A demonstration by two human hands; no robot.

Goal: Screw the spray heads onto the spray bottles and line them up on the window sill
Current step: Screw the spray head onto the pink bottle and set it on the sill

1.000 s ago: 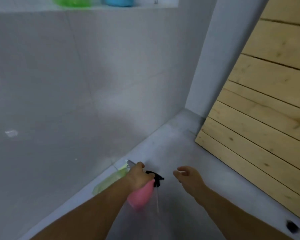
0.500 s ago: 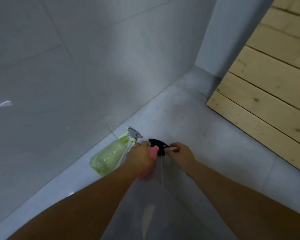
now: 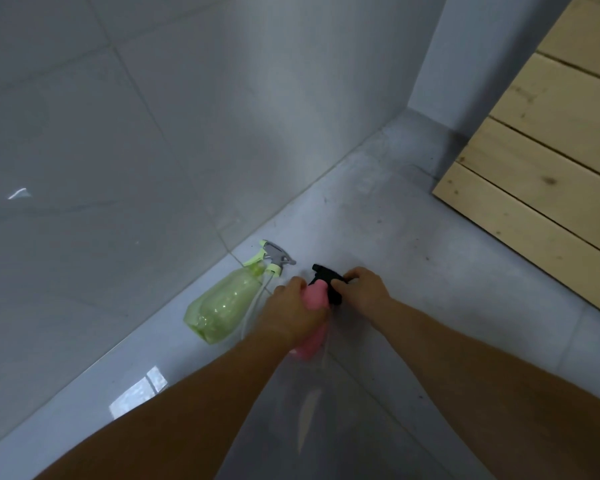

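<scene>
A pink spray bottle (image 3: 313, 336) lies low over the grey floor, gripped around its body by my left hand (image 3: 291, 308). Its black spray head (image 3: 323, 273) sits at the bottle's neck, and my right hand (image 3: 361, 287) closes around that head. To the left, a translucent green spray bottle (image 3: 222, 306) lies on its side by the wall, with a green and grey spray head (image 3: 274, 259) at its neck. A thin clear tube runs down beside the pink bottle.
A glossy grey tiled wall (image 3: 153, 133) rises on the left and meets the floor (image 3: 413, 237) along a diagonal line. Pale wooden planks (image 3: 551, 168) stand at the right. The window sill is out of view.
The view has tilted down, so the sill with the green and blue bottles is gone. My right hand has moved from open air onto the black spray head.
</scene>
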